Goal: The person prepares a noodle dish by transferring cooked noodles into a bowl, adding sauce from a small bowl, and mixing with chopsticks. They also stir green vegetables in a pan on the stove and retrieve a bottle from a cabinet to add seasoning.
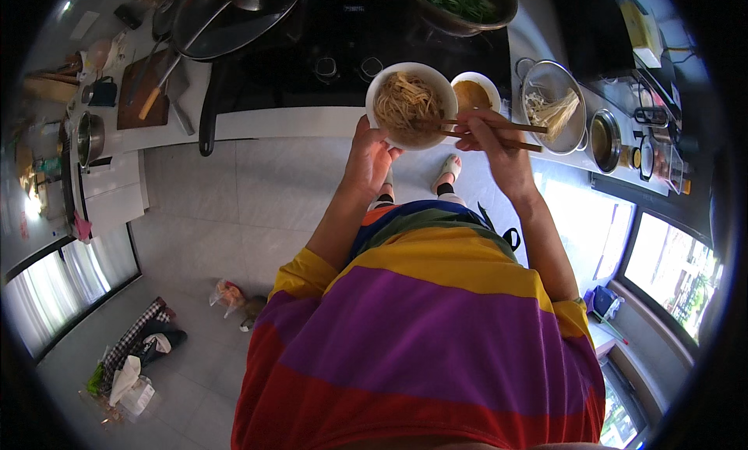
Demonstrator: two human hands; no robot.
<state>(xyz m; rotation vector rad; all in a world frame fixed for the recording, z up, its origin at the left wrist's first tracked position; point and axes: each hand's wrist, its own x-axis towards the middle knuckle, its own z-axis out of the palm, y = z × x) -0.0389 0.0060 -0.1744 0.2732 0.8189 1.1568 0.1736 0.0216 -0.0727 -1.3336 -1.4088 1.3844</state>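
Note:
My left hand (371,158) grips the lower left rim of a white bowl (370,99), holding it up in front of the stove edge. Noodles or thin strands of food (406,102) fill the bowl. With my right hand (497,149) I hold a pair of wooden chopsticks (520,125), their tips inside the bowl at the food. Just behind my right fingers stands a smaller white bowl (495,87) of orange-brown sauce or liquid (470,94), partly covered by the held bowl and my hand.
A steel colander (570,143) with enoki mushrooms (552,114) and a steel bowl (605,140) stand on the right. Behind are a pan of leafy greens (459,0) and a black lidded wok (234,35); its handle (207,117) juts over the counter edge. A cleaver (182,117) lies by a cutting board (131,93).

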